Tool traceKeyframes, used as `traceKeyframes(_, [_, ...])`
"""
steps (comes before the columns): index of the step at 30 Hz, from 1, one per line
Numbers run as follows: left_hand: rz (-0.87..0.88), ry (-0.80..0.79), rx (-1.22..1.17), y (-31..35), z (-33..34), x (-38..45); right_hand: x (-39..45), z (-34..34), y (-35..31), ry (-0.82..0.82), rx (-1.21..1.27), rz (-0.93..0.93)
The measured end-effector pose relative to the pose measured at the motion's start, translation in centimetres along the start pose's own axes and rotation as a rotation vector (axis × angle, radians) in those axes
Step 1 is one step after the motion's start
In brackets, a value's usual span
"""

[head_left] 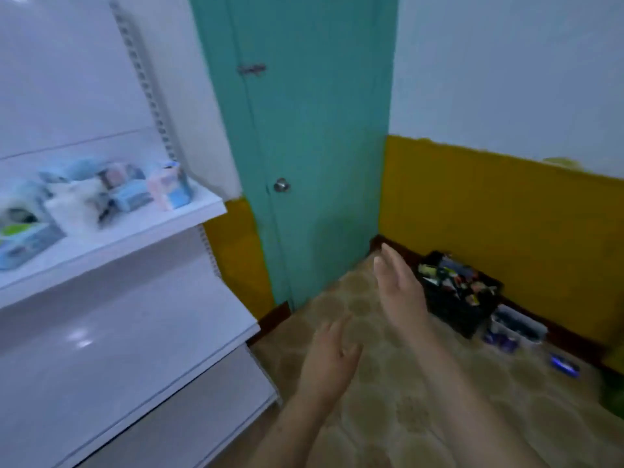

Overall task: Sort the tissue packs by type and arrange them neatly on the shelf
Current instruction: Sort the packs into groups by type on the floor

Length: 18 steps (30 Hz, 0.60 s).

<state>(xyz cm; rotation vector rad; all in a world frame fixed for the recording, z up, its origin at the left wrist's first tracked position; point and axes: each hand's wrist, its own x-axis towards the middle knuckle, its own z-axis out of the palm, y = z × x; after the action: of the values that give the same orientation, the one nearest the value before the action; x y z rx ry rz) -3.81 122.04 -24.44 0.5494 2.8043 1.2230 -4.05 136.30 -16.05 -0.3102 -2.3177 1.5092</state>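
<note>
White metal shelf [141,224] at left, upper board loaded with blurred tissue packs [101,194] in pale blue, white and pink, lying in no clear order; lower boards bare. Teal door [304,130] at centre, yellow lower wall [489,214] to the right. Black crate [459,295] of mixed packets on the patterned floor [388,417] by that wall, loose packets just beside it. Left hand [331,359] and right hand [401,288] both spread wide, holding nothing, stretched out over the floor.
</note>
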Motion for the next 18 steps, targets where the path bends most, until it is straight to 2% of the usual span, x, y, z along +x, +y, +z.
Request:
traceKeyframes(3, [-0.100, 0.129, -0.034, -2.3, -5.7, -4.4, -2.3, 5.4, -6.0, -0.112, 0.008, -0.162])
traceKeyframes(6, [-0.115, 0.247, -0.019, -4.5, -12.0, -8.3, -4.8, 10.8, -12.5, -0.211, 0.084, -0.263])
traceKeyframes(11, [-0.196, 0.523, -0.021, -9.5, -26.0, -15.1, -10.4, 21.2, -24.9, -0.403, 0.210, -0.435])
traceKeyframes(18, [-0.281, 0.786, 0.034, -17.9, -44.5, -26.9, -20.9, 37.6, -38.7, -0.568, 0.311, -0.542])
